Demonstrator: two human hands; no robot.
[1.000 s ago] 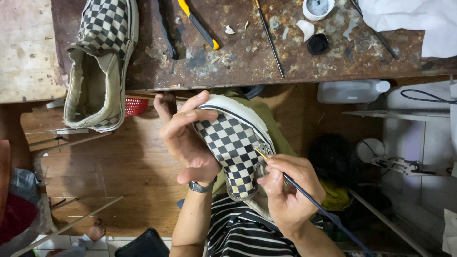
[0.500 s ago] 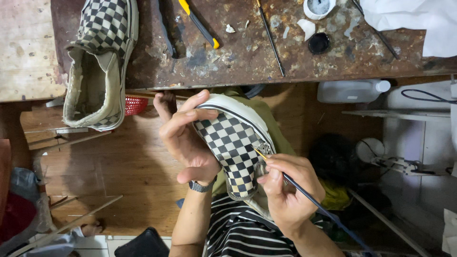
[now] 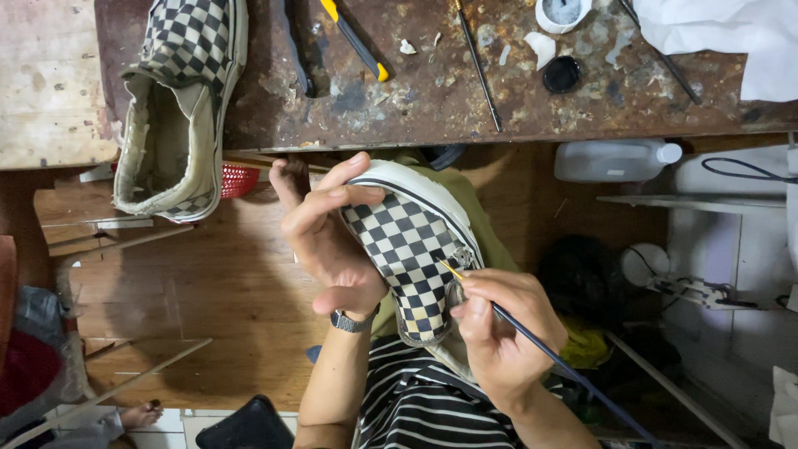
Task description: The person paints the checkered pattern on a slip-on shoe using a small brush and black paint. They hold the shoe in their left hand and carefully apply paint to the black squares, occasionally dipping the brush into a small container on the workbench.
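Here, everything sits against the checkered shoe (image 3: 411, 258) that I hold over my lap, just below the workbench (image 3: 432, 108) edge. My left hand (image 3: 328, 241) comes up from a bent forearm on the shoe's left side, fingers curled over the white rubber toe rim and thumb beneath, gripping the shoe firmly. A wristwatch (image 3: 351, 321) bands that wrist. My right hand (image 3: 499, 333) rises from the lower right of the shoe, fingers pinched closed around a thin dark paintbrush (image 3: 540, 349), whose pale tip touches the canvas at the shoe's right edge. The shoe's upper is black-and-white checked canvas, woven and matte, with a smooth white sole band.

Above the shoe, the bench top is rusty, stained and rough. Up and to the left, a second checkered shoe (image 3: 179, 108) hangs over the bench edge, its worn beige lining exposed. A yellow-handled tool (image 3: 356, 40) and a small white pot (image 3: 562, 13) lie above on the bench.
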